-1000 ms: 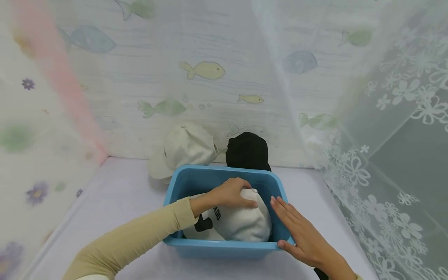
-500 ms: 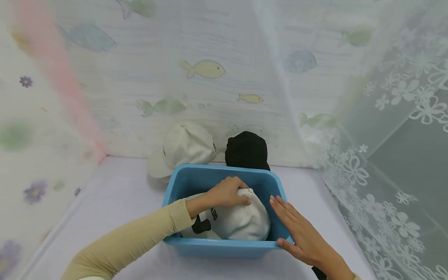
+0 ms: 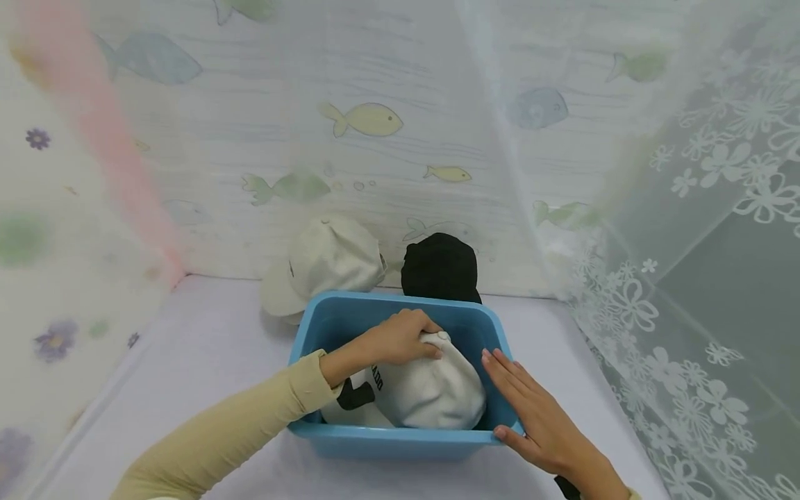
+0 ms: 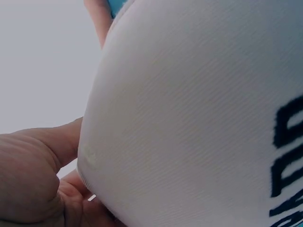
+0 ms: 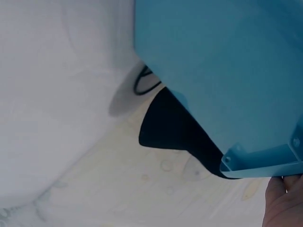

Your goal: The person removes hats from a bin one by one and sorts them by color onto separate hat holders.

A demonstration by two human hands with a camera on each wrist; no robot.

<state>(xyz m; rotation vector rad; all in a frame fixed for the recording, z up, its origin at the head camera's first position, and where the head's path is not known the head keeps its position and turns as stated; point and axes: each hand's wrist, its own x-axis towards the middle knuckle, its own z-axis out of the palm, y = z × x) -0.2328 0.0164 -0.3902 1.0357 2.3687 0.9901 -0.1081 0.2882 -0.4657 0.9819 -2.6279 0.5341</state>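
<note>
Left grip stays curled over the white cap, now nudged deeper in the blue bin; right grip lies flat, steadying its rim.

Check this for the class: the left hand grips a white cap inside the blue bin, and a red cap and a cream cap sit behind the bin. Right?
Not quite. The head view shows a black cap, not red, beside the cream cap behind the blue bin. The left hand does grip the white cap.

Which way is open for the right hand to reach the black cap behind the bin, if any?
Probably yes: the right hand lies flat on the blue bin rim, holding nothing, and the black cap sits uncovered behind the bin.
</note>
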